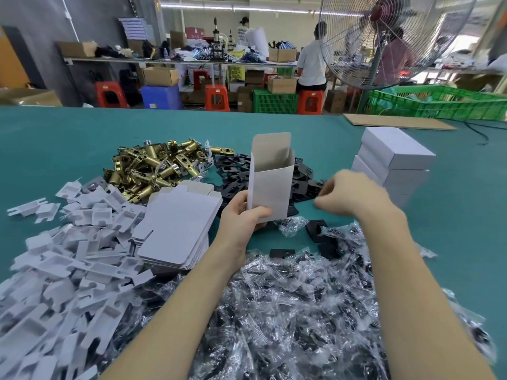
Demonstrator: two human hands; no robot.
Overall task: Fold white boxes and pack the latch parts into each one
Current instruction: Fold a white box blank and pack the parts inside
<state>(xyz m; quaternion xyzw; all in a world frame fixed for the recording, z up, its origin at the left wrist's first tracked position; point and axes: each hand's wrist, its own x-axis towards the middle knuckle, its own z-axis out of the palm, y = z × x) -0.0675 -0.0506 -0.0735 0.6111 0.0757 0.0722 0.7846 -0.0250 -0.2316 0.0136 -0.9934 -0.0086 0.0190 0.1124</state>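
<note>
My left hand (241, 215) holds a white box (270, 185) upright by its bottom, its top flap open. To the right of the box, my right hand (348, 193) hovers over the black plates (304, 179), blurred, fingers curled; whether it holds anything I cannot tell. Brass latches (153, 165) lie heaped at the back left. A stack of flat white box blanks (178, 229) sits left of my left hand. Clear bags of black screws (296, 305) are piled in front. Folded white boxes (395, 160) are stacked at the right.
White cardboard inserts (60, 264) cover the left of the teal table (68, 138). A cardboard sheet (397, 122) and a green crate (439, 102) lie at the far right, behind them a large fan (384, 37). People work at benches beyond.
</note>
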